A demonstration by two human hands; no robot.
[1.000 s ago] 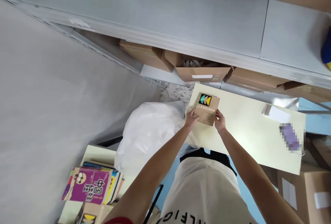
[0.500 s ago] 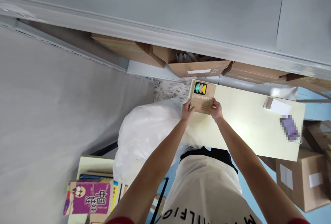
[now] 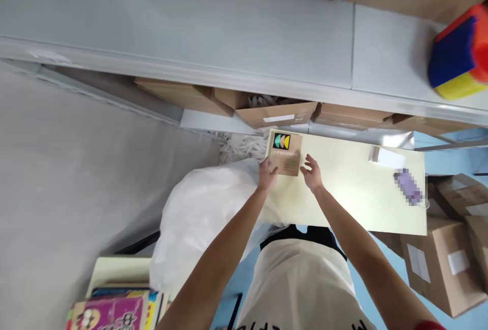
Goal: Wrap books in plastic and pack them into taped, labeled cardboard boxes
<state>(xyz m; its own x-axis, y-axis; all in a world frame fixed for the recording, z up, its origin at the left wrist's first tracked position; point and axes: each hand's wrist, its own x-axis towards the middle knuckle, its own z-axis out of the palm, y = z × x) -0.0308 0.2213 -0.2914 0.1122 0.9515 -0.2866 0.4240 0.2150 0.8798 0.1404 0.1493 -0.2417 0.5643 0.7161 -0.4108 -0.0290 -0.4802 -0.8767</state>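
Note:
A brown book (image 3: 285, 159) with a black patch of green, tan and yellow half-circles lies at the left end of the pale table (image 3: 343, 187). At its lower left corner is my left hand (image 3: 267, 175), thumb and fingers apart; whether it still touches the cover I cannot tell. My right hand (image 3: 312, 173) hovers just off the book's right edge, fingers spread, holding nothing.
Toward the table's right end are a small white box (image 3: 388, 157) and a blurred purple phone-like object (image 3: 409, 186). A large white plastic bag (image 3: 202, 208) bulges at the left. Cardboard boxes (image 3: 444, 264) stand right; a grey shelf (image 3: 213, 30) runs across the far side.
Both hands held the book's sides before; now my right hand has come away and my left has loosened. The view has shifted, bringing a red, blue and yellow container into sight.

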